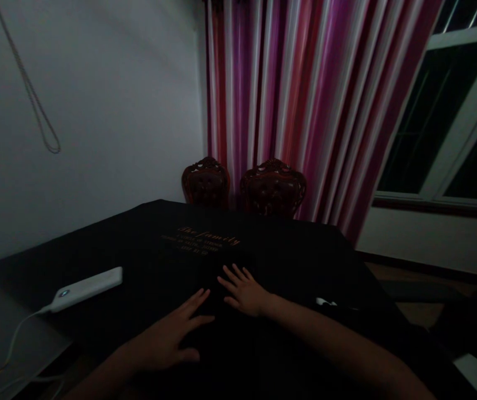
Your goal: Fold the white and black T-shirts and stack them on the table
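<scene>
A black cloth with gold lettering lies spread over a table in a dim room. My left hand rests flat on the cloth near the front, fingers spread and pointing up and to the right. My right hand lies flat on the cloth just beyond it, fingers apart and pointing left toward the lettering. Both hands hold nothing. The two hands are close together but apart.
A white power bank with a lit indicator and a white cable lies on the cloth at the left. Two carved dark red chairs stand behind the table before a striped purple curtain. A window is at right.
</scene>
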Tool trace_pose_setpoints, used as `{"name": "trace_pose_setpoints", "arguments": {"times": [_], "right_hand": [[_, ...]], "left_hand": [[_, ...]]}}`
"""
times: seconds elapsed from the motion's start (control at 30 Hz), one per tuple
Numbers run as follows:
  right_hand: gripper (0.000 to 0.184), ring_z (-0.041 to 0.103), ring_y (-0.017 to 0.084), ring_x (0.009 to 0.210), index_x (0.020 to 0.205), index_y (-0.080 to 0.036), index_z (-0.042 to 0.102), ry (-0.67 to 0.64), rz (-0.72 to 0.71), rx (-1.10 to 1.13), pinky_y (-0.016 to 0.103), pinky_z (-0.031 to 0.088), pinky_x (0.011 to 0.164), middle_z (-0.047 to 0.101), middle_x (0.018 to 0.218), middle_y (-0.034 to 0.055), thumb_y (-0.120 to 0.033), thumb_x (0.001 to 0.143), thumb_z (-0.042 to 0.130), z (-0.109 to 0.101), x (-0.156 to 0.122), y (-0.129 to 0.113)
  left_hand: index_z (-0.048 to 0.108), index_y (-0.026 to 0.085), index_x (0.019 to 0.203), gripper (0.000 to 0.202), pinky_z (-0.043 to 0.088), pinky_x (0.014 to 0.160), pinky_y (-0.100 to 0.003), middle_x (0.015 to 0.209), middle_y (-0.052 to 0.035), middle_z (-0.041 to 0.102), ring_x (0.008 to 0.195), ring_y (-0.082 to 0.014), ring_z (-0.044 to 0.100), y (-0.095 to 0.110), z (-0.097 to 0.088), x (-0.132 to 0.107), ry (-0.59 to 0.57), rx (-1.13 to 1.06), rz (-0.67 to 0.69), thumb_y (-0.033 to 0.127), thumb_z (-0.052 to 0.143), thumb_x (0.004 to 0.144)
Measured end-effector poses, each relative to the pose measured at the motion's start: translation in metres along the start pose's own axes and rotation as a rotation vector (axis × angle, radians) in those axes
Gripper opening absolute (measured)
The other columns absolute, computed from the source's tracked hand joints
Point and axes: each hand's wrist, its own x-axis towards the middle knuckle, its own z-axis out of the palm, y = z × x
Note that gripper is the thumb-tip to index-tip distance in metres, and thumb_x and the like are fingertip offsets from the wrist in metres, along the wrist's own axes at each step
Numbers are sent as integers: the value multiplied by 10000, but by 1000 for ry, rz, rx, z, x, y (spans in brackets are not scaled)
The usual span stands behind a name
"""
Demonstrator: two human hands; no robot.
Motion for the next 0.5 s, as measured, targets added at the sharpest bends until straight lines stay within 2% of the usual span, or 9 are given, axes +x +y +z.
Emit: {"name": "trace_pose_setpoints", "arguments": {"times": [0.1, 0.2, 0.27, 0.37, 0.43, 0.5], "right_hand": [[723, 61, 344, 1432, 1500, -232, 240, -51, -71, 62, 584, 143, 1121, 107, 1567, 130, -595, 904, 428, -7, -45, -34], [787, 81, 344, 1428, 1511, -264, 180, -149, -188, 126, 598, 181, 1114, 107, 1562, 128, -571, 869, 516, -6, -95, -66], [767, 78, 353, 1422, 1512, -291, 159, -181, -218, 100, 622, 197, 1103, 82, 1556, 127, -473, 877, 548, 3, -121, -79], [702, 124, 379, 1406, 1504, -300, 212, -155, -223, 32, 646, 268, 1069, 113, 1539, 141, -389, 890, 542, 23, -143, -89], [633, 172, 403, 1393, 1480, -234, 307, -109, -206, -14, 634, 322, 1046, 161, 1524, 177, -338, 895, 527, 30, -149, -95], [505, 281, 410, 1362, 1390, -171, 459, -112, -204, -22, 589, 385, 1018, 275, 1489, 206, -281, 899, 506, 23, -151, -102]], "left_hand": [[264, 334, 1475, 996, 189, 1136, -557, 1582, -96, -51, 1433, -385, 16, 1, 7, -24, -37, 15, 68, 688, 692, 649], [183, 309, 1499, 1165, 183, 1120, -601, 1575, -114, -102, 1422, -429, -5, -2, 24, -38, -70, 55, 109, 621, 795, 558], [166, 334, 1497, 1084, 206, 1113, -616, 1580, -88, -108, 1429, -416, -10, 0, 40, -43, -57, 108, 75, 456, 802, 628], [184, 382, 1483, 951, 227, 1116, -619, 1588, -34, -89, 1446, -370, -1, 10, 59, -47, 28, 162, -2, 189, 693, 704], [232, 381, 1472, 913, 247, 1118, -607, 1595, -18, -38, 1450, -356, 22, 18, 65, -50, 66, 153, -14, 116, 636, 697], [325, 369, 1441, 816, 277, 1120, -573, 1596, -8, 60, 1453, -336, 70, 24, 64, -55, 80, 123, -9, 92, 586, 719]]}}
